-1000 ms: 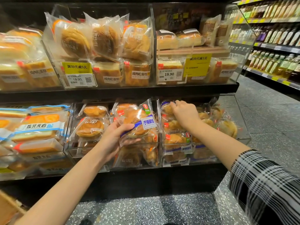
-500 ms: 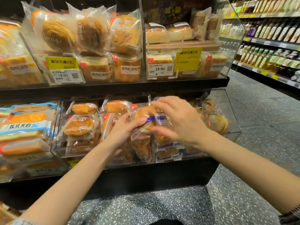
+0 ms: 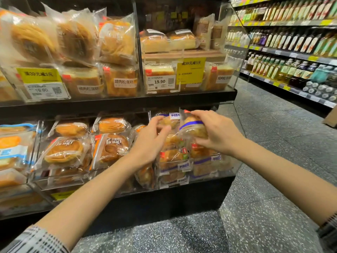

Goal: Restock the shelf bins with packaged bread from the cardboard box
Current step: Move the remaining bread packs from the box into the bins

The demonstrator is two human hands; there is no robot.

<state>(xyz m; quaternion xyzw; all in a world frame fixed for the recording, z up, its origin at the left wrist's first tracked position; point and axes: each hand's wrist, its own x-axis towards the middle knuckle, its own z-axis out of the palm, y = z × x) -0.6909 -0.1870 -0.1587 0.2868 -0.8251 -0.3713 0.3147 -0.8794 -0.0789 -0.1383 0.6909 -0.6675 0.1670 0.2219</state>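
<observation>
- Here, a clear packet of bread (image 3: 193,127) with a blue band is gripped by the right hand (image 3: 217,133) above the lower shelf's right-end bin (image 3: 237,136).
- The left hand (image 3: 152,141) is spread open, fingers touching a neighbouring packet (image 3: 166,120).
- The held packet is best lowered upright, label outward, while the stack is steadied.
- No cardboard box can be made out with certainty.

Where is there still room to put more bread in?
Best room: the upper right bin, above the loaves on its wooden board, left of the standing bags. The lower right bin, where the right hand holds a bread pack, looks nearly full. The upper left bin is crammed.
</observation>
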